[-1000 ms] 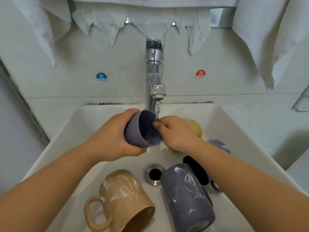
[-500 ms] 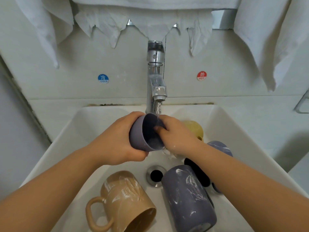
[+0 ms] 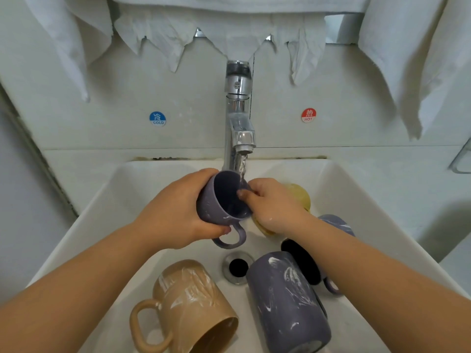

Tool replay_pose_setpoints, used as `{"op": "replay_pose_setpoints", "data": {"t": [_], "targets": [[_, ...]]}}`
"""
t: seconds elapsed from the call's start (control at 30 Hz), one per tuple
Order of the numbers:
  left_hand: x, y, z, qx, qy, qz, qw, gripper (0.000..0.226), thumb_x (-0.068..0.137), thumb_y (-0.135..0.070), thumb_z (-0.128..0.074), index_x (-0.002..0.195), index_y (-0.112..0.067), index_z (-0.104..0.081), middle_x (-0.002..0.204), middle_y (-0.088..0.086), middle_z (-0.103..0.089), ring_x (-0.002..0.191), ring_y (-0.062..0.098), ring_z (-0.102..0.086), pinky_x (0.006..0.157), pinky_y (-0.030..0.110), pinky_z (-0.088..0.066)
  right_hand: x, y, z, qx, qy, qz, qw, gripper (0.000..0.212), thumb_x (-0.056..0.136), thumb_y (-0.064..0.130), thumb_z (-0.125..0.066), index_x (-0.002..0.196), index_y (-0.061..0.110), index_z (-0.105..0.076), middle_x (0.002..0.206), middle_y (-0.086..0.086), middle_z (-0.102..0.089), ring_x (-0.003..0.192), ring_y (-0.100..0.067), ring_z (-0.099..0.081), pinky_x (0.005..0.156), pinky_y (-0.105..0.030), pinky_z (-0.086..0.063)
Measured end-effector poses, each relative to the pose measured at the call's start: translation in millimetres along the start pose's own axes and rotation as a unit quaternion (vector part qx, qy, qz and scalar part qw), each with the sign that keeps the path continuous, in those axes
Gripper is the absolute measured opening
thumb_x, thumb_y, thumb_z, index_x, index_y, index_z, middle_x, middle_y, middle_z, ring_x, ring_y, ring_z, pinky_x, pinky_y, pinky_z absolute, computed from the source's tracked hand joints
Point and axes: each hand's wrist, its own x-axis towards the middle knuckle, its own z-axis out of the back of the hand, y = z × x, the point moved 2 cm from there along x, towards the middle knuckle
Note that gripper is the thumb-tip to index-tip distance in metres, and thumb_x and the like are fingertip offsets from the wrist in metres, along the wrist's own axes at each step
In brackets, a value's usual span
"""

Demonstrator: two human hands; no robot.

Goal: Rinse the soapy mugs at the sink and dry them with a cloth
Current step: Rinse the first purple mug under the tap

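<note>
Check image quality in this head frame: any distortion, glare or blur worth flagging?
Head view: wide-angle bending bows the sink walls and wall lines; soft, even lighting with faint shadows; bright highlights on the chrome tap; the water stream is slightly smeared; overall a bit soft, yet the held purple mug reads clearly.

A single head-worn wide-angle view is given, aimed forward and steeply down into the white rectangular ceramic sink (image 3: 339, 189). The chrome single-lever tap (image 3: 238, 115) is faced almost squarely, at centre, with the pale tiled back wall (image 3: 102, 123) curved by the lens. The scene is seen from close in: both forearms are brought in from the bottom corners, and the basin's near edge is cut off by the frame. No second view is supplied, so nothing is shared.
</note>
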Motion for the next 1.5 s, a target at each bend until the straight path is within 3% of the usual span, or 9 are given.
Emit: {"op": "replay_pose_setpoints", "data": {"t": [0.13, 0.4, 0.47, 0.6, 0.7, 0.8, 0.97, 1.23, 1.5], "targets": [[0.9, 2.3, 4.3, -0.009, -0.01, -0.014, 1.0, 0.077, 0.058, -0.037, -0.091, 0.122, -0.044, -0.048, 0.11, -0.025, -0.057, 0.102, 0.003, -0.057, 0.077, 0.016, -0.049, 0.8, -1.4, -6.6, 0.091, 0.038, -0.029, 0.995, 0.017, 0.085, 0.01, -0.065, 0.1, 0.01, -0.055, 0.095, -0.011, -0.065, 0.087, -0.023, -0.06, 0.079, -0.036, -0.049], [0.6, -1.1, -1.2, -0.023, 0.03, -0.029, 0.999, 0.079, 0.06, -0.032, -0.091, 0.126, -0.045, -0.049, 0.112, -0.027, -0.058, 0.107, 0.003, -0.056, 0.079, 0.018, -0.052, 2.0, -1.2, -2.6, -0.057, -0.035, 0.054, 0.996, 0.017, 0.099, 0.029, -0.047, 0.092, 0.017, -0.058, 0.088, -0.001, -0.064, 0.08, -0.019, -0.058, 0.071, -0.035, -0.047], [-0.1, 0.5, 0.4, -0.035, 0.024, -0.021, 0.999, 0.078, 0.06, -0.031, -0.091, 0.124, -0.045, -0.049, 0.111, -0.028, -0.059, 0.106, 0.002, -0.057, 0.078, 0.016, -0.051, 2.1, -2.4, -4.0, -0.022, 0.004, 0.048, 0.999, 0.002, 0.096, 0.019, -0.051, 0.097, 0.02, -0.052, 0.09, 0.002, -0.061, 0.081, -0.014, -0.056, 0.067, -0.026, -0.045], [0.5, 1.6, 1.9, -0.036, -0.003, -0.012, 0.999, 0.076, 0.059, -0.034, -0.091, 0.122, -0.043, -0.051, 0.11, -0.024, -0.059, 0.104, 0.002, -0.057, 0.077, 0.016, -0.051, 2.3, -3.5, -6.5, 0.114, 0.015, -0.007, 0.993, 0.013, 0.089, 0.01, -0.061, 0.085, 0.018, -0.051, 0.08, -0.006, -0.062, 0.074, -0.018, -0.058, 0.066, -0.028, -0.045], [-0.8, -0.9, -4.0, -0.026, -0.011, -0.007, 1.0, 0.076, 0.059, -0.037, -0.091, 0.122, -0.043, -0.049, 0.112, -0.024, -0.057, 0.103, 0.003, -0.056, 0.078, 0.017, -0.051, 4.6, -3.7, -2.7, 0.061, -0.052, 0.006, 0.997, 0.021, 0.096, 0.02, -0.053, 0.082, 0.005, -0.058, 0.077, -0.014, -0.062, 0.068, -0.019, -0.054, 0.063, -0.032, -0.044], [-0.8, 0.5, -7.0, -0.001, -0.036, -0.008, 0.999, 0.075, 0.057, -0.042, -0.09, 0.12, -0.04, -0.049, 0.111, -0.022, -0.055, 0.101, 0.005, -0.056, 0.078, 0.024, -0.053, 3.8, -2.0, -4.3, 0.075, -0.009, 0.015, 0.997, 0.005, 0.094, 0.013, -0.054, 0.094, 0.013, -0.059, 0.085, -0.008, -0.065, 0.078, -0.023, -0.061, 0.068, -0.031, -0.049], [-0.9, -1.8, -9.0, 0.086, -0.077, -0.026, 0.993, 0.079, 0.054, -0.047, -0.09, 0.119, -0.035, -0.047, 0.106, -0.02, -0.045, 0.097, 0.004, -0.046, 0.078, 0.024, -0.045, -2.4, -3.5, -8.0, 0.098, 0.074, -0.053, 0.991, 0.021, 0.092, 0.005, -0.05, 0.072, 0.011, -0.053, 0.057, -0.003, -0.051, 0.048, -0.015, -0.043, 0.044, -0.022, -0.037], [-0.8, 8.9, -5.3, -0.034, 0.079, 0.023, 0.996, 0.09, 0.055, -0.029, -0.092, 0.124, -0.053, -0.04, 0.113, -0.031, -0.054, 0.105, -0.006, -0.055, 0.078, 0.015, -0.052, 0.2, -0.8, -1.7, 0.034, 0.039, 0.033, 0.998, 0.02, 0.095, 0.009, -0.049, 0.077, 0.017, -0.055, 0.077, -0.003, -0.062, 0.072, -0.017, -0.055, 0.063, -0.027, -0.042], [2.5, 2.8, -2.5, 0.076, -0.05, 0.0, 0.996, 0.075, 0.054, -0.043, -0.085, 0.12, -0.038, -0.049, 0.11, -0.02, -0.057, 0.098, 0.006, -0.054, 0.079, 0.035, -0.052, 0.9, 3.9, -1.3, -0.042, -0.065, 0.036, 0.996, 0.031, 0.097, 0.02, -0.049, 0.066, 0.023, -0.044, 0.065, 0.006, -0.05, 0.06, -0.011, -0.045, 0.051, -0.025, -0.029]]}}
